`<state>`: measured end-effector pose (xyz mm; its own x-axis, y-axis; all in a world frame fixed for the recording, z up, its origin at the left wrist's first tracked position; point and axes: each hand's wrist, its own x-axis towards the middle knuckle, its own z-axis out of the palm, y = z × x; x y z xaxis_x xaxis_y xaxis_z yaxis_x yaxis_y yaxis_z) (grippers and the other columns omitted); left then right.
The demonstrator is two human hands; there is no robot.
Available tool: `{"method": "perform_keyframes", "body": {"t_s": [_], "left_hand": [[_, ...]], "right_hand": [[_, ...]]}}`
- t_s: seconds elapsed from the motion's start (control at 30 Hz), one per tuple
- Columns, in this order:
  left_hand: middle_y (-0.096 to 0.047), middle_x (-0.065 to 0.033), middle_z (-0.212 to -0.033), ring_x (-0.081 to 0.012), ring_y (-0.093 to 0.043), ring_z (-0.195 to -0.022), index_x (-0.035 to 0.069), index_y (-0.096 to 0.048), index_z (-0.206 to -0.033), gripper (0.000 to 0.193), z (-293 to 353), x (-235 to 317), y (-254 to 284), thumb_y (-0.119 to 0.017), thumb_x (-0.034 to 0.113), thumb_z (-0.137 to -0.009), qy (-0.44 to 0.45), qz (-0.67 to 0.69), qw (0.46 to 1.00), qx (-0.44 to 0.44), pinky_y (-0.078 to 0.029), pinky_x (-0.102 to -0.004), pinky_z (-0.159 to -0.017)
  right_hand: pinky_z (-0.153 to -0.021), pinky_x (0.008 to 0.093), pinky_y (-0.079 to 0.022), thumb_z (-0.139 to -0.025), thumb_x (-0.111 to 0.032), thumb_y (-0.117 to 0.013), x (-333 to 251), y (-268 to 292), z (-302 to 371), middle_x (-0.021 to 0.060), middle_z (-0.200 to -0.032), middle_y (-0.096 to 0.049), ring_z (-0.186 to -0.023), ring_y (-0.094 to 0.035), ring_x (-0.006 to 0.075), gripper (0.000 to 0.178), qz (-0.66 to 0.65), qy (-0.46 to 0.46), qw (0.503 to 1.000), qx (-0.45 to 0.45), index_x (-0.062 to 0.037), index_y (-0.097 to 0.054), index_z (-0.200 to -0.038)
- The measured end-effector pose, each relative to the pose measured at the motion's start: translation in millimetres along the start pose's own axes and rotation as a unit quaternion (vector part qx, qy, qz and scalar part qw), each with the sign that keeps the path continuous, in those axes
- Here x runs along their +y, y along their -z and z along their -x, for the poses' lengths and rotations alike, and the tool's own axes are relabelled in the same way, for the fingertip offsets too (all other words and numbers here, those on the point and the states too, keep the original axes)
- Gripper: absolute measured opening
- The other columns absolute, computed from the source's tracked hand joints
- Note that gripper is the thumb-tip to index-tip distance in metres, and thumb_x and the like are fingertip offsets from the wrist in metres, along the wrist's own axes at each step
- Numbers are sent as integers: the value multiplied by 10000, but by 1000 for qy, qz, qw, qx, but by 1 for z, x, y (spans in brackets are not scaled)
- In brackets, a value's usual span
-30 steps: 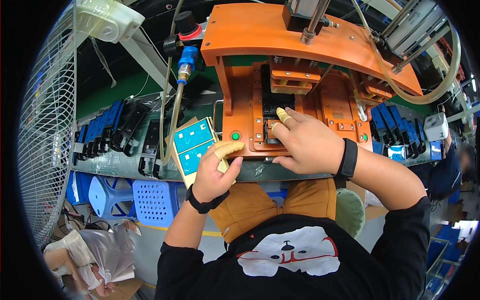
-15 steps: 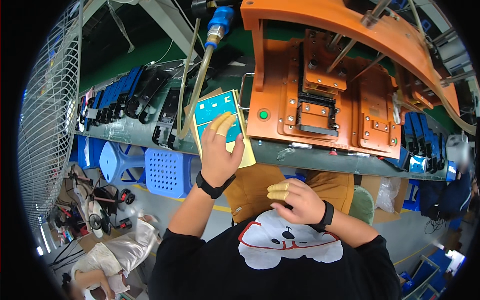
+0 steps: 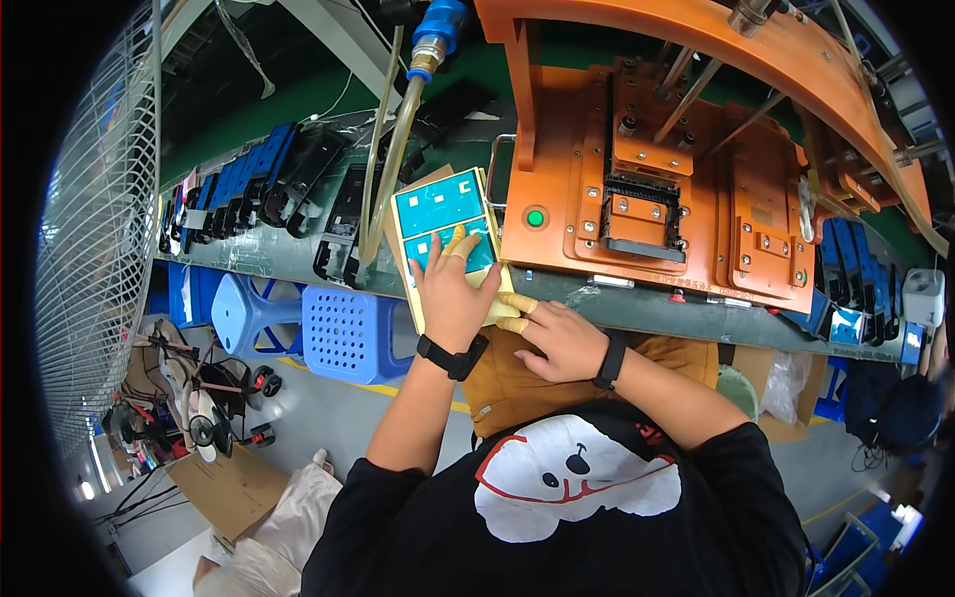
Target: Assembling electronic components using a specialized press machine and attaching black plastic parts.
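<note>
A pale yellow backing sheet with teal adhesive film pieces [image 3: 438,206] lies at the near edge of the bench, on a brown card. My left hand [image 3: 458,298] rests on its lower part, fingers spread over the teal film. My right hand [image 3: 562,338] reaches to the sheet's lower right corner, fingers stretched out and thumb apart. Its fingertips are at the sheet's edge; whether they touch it is hard to tell. Yellow finger cots cover some fingertips on both hands. To the right stands an orange press fixture [image 3: 567,179] with a green button [image 3: 535,218].
Black and blue device housings [image 3: 254,169] stand in a row at the left, with more parts [image 3: 856,269] at the right. A clear hose [image 3: 383,169] hangs beside the sheet. A fan guard [image 3: 104,219] fills the left edge. Blue stools [image 3: 348,335] stand below the bench.
My right hand has moved up and left, from above my lap to the sheet's corner. My left hand has stayed on the film, its fingers now more spread. The view has shifted slightly.
</note>
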<state>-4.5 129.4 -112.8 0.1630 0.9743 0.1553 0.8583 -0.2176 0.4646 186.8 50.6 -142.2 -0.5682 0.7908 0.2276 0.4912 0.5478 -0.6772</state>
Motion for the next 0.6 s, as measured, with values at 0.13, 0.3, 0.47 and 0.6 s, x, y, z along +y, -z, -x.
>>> {"method": "perform_keyframes", "body": {"t_s": [0.13,0.3,0.47,0.6], "left_hand": [[-670,-188,-1330,-477,-431,-1427,69,-702,-1231,458,1,3,-2,-806,283,-840,-1,7,1000,11,-196,-696,-1175],[-699,-191,-1267,-455,-477,-1401,67,-710,-1196,407,3,3,-6,-797,262,-848,0,8,1000,21,-226,-670,-1173],[-714,-192,-1230,-429,-526,-1365,54,-735,-1132,316,4,0,-6,-770,228,-870,-33,-12,999,30,-289,-623,-1153],[-743,-183,-1117,-403,-623,-1237,29,-761,-997,198,-1,-11,-4,-729,194,-891,-45,41,997,49,-404,-567,-1097]], "right_hand": [[-899,449,-494,-841,-212,-711,2,-1,1,179,-1324,-559,-1051,-602,355,505,2,20,1000,21,-73,-599,-1314],[-901,433,-481,-844,-198,-691,1,2,-1,162,-1248,-581,-1042,-593,327,485,-4,37,998,41,-71,-602,-1303],[-921,443,-486,-840,-192,-690,4,-1,1,165,-1382,-553,-1079,-596,335,489,-11,20,999,24,-69,-599,-1304],[-929,445,-490,-840,-188,-689,2,-2,2,156,-1432,-533,-1107,-595,337,496,-21,23,999,40,-75,-596,-1314]]}}
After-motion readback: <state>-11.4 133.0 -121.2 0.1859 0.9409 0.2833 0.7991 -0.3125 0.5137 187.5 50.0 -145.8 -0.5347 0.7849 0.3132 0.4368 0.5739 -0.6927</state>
